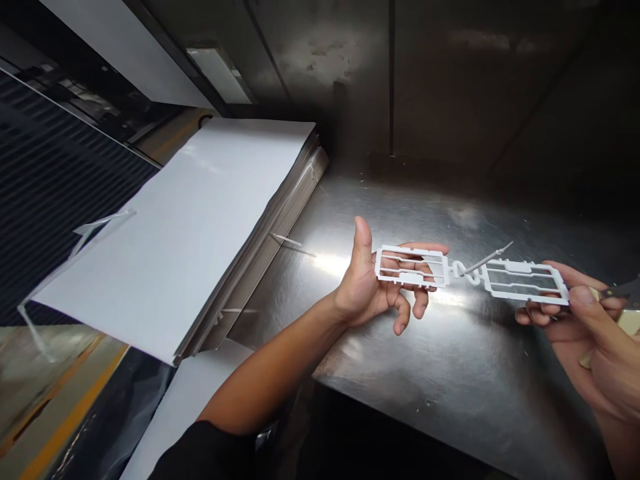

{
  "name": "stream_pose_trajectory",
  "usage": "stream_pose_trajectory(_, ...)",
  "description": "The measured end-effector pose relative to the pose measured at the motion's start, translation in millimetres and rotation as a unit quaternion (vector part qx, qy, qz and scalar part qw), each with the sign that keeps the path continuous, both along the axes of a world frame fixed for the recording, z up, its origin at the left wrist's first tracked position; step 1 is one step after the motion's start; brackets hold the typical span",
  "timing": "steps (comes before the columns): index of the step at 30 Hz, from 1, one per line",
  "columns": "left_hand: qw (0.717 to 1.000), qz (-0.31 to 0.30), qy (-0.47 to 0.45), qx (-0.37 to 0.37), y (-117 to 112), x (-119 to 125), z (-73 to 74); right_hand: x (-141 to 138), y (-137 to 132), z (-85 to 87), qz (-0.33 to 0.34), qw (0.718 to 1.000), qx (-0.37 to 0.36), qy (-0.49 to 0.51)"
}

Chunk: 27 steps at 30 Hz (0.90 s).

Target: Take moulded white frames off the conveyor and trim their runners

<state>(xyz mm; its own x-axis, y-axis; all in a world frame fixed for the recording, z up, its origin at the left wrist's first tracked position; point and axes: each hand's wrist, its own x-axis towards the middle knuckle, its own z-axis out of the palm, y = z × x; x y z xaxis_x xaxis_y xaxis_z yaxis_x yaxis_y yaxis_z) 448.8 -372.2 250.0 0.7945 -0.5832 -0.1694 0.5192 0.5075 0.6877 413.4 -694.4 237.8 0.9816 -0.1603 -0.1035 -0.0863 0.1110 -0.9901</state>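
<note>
A white moulded plastic piece (413, 275) has two rectangular slatted frames joined by a curled runner, with a thin stem sticking up at an angle. My right hand (595, 333) pinches the far end of its right frame between thumb and fingers. That same hand also has a hand tool (629, 321) with cream handles and dark metal in it, partly cut off by the picture's edge. Behind the left frame, my left hand (363, 290) is open, thumb raised and fingers spread. Whether the frame rests on those fingers is hard to tell.
A brushed metal worktable (450, 387) lies beneath both hands, with small white specks on it. To the left stands a thick stack of large white sheets (190, 220), with loose plastic strips at its edges. Dark metal panels (450, 80) rise behind the table.
</note>
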Motion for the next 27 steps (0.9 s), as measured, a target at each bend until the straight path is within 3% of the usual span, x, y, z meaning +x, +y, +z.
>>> stream_pose_trajectory(8,0.999,0.010,-0.011,0.028,-1.2,1.6,-1.8,-3.3,8.9,7.5,-0.032,0.999,-0.005,0.002)
stream_pose_trajectory(21,0.987,0.085,-0.002,0.139,-3.4,2.2,5.9,-2.7,6.3,15.3,-0.005,0.999,0.029,-0.030)
stream_pose_trajectory(27,0.992,-0.045,0.080,0.092,6.8,6.5,-1.6,-0.9,-2.6,18.9,-0.054,0.992,-0.027,-0.111)
